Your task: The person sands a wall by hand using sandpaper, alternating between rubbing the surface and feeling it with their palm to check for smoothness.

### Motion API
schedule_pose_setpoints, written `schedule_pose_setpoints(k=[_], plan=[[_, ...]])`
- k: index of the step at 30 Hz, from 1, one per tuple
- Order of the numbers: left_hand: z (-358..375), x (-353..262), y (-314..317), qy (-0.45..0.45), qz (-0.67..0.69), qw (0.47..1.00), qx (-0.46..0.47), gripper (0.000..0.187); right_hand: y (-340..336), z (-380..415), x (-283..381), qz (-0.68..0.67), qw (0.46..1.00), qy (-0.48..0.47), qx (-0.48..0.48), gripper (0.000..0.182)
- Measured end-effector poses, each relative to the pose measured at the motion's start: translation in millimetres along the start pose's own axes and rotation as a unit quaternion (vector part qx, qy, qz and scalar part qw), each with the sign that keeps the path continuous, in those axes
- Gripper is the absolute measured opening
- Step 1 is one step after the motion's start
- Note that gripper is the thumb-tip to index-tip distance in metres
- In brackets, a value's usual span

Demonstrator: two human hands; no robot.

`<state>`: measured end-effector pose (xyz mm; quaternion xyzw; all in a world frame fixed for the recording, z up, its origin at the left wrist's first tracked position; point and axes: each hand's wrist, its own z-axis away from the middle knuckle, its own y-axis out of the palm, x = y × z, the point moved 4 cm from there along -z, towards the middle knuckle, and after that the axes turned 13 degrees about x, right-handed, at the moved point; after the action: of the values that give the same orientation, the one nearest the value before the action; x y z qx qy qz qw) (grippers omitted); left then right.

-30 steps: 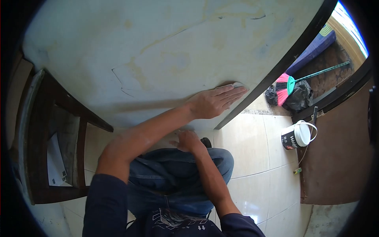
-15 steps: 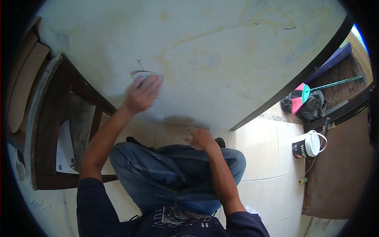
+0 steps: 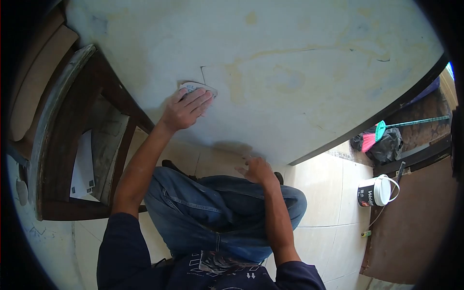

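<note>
My left hand [image 3: 186,110] presses a piece of sandpaper [image 3: 192,87] with printed lettering flat against the pale, patched wall [image 3: 270,106]. Its fingers lie together over the sheet, just below a thin dark crack. Dust whitens the fingertips. My right hand [image 3: 257,170] hangs above my knees near the wall's lower edge, its fingers apart and nothing in them. Yellowish patches and a long fine crack run across the wall above.
A worn wooden cabinet [image 3: 63,145] with papers inside stands at the left. On the right are a white bucket [image 3: 381,191], a brown board [image 3: 411,217], a pink and teal broom [image 3: 374,137] and black plastic bags [image 3: 389,147].
The view has shifted, so the wall and cabinet appear displaced. My left hand and the sandpaper have moved relative to the crack, now lying under its lower end. My right hand stays open.
</note>
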<state>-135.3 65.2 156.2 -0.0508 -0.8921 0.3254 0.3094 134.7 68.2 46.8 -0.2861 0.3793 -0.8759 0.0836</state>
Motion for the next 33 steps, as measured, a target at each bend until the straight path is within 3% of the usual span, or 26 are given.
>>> schedule_pose_setpoints(k=[5,10,14,17,20,25,28,33], plan=[[-36.3,-24.8,-3.9,-0.119,0.029,0.990,-0.075,0.040,2.7,-1.5,-1.0,0.011,1.000,-0.001,-0.002,0.061],[-116.7,-1.0,-54.3,-0.241,0.109,0.948,-0.176,0.050,2.1,-0.7,-8.0,0.013,0.999,0.005,-0.040,0.057],[-103.2,-21.0,-36.9,-0.297,0.136,0.926,-0.188,0.052,-3.9,2.8,1.4,0.006,0.999,-0.013,-0.032,0.058],[-73.9,-38.8,-8.1,-0.280,0.116,0.937,-0.173,0.052,-3.3,2.4,-1.1,0.015,0.999,-0.021,-0.020,0.060],[-75.4,-25.6,-15.6,-0.243,0.109,0.950,-0.161,0.051,3.8,7.9,-2.8,0.007,0.999,-0.026,-0.029,0.059],[-129.4,23.3,-72.5,-0.261,0.116,0.933,-0.217,0.052,4.4,-2.6,-6.4,0.002,0.999,-0.015,-0.043,0.057],[-125.0,15.7,-64.6,-0.281,0.119,0.930,-0.208,0.053,-1.4,2.1,-1.0,0.022,0.997,-0.030,-0.067,0.050],[-59.0,-32.3,-2.7,-0.281,0.118,0.938,-0.164,0.053,-41.4,21.6,28.6,-0.029,0.950,-0.184,-0.251,0.038]])
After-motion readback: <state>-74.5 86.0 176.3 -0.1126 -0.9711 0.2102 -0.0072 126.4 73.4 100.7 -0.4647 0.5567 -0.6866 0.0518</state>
